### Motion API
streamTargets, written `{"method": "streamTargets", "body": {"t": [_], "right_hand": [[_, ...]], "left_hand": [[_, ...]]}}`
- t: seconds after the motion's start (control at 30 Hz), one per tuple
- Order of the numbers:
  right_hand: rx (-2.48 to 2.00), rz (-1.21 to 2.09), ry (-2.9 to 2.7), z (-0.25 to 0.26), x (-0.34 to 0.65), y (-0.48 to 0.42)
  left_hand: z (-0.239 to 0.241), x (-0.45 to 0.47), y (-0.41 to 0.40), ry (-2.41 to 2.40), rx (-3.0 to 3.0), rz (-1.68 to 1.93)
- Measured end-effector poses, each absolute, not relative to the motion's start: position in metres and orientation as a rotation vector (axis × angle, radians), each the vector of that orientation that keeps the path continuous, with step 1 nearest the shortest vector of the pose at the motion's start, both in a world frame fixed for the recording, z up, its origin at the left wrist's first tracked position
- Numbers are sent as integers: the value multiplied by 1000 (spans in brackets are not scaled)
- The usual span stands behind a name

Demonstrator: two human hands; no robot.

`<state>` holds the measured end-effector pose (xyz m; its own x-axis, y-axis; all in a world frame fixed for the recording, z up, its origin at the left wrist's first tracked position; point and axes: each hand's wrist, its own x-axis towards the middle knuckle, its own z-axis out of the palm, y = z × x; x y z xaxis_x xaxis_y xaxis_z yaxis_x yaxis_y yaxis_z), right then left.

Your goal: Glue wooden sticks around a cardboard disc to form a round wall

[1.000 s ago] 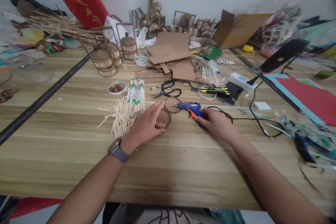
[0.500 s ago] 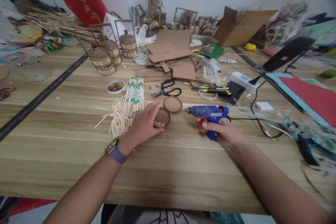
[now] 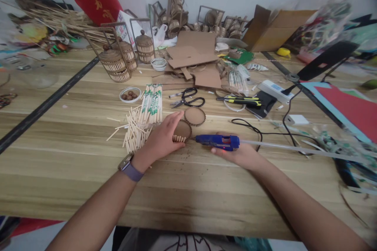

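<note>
My left hand (image 3: pixel 163 135) curves around the near-left side of a round brown cardboard base (image 3: pixel 183 128), thumb at the front and fingers at the far edge. A short row of upright wooden sticks (image 3: pixel 179 138) lines the base's near rim; part of the base is hidden by the hand. My right hand (image 3: pixel 235 155) is closed around a blue hot glue gun (image 3: pixel 218 141), turned on its side. Its nozzle points left, close to the base's right rim. A clear glue stick (image 3: pixel 279 147) extends from its back. Just behind the base lies another round cardboard piece (image 3: pixel 194 115).
Loose cut sticks (image 3: pixel 135 131) and packaged sticks (image 3: pixel 151 104) lie left. Scissors (image 3: pixel 188 99), a yellow-black cutter (image 3: pixel 241 100) and a dish of brown beads (image 3: pixel 130 95) sit beyond. A black cord (image 3: pixel 250 125) crosses right. Small lidded baskets (image 3: pixel 114 64) and cardboard sheets (image 3: pixel 193 53) stand behind.
The glue gun has moved left and towards me, from near the rear cardboard piece to the front base's right rim, and has rolled onto its side. My left hand stays around the base.
</note>
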<state>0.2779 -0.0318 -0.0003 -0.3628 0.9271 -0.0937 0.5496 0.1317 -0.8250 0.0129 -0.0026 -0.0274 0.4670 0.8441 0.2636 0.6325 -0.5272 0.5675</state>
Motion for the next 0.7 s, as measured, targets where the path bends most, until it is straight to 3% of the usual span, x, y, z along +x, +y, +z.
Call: {"method": "streamTargets", "body": {"t": [0.33, 0.7], "right_hand": [[-1269, 896, -2228, 4, 266, -36], [-1291, 857, -2238, 4, 265, -37]], "left_hand": [[-25, 14, -3, 1249, 2338, 727], [-25, 14, -3, 1250, 2334, 722]]}}
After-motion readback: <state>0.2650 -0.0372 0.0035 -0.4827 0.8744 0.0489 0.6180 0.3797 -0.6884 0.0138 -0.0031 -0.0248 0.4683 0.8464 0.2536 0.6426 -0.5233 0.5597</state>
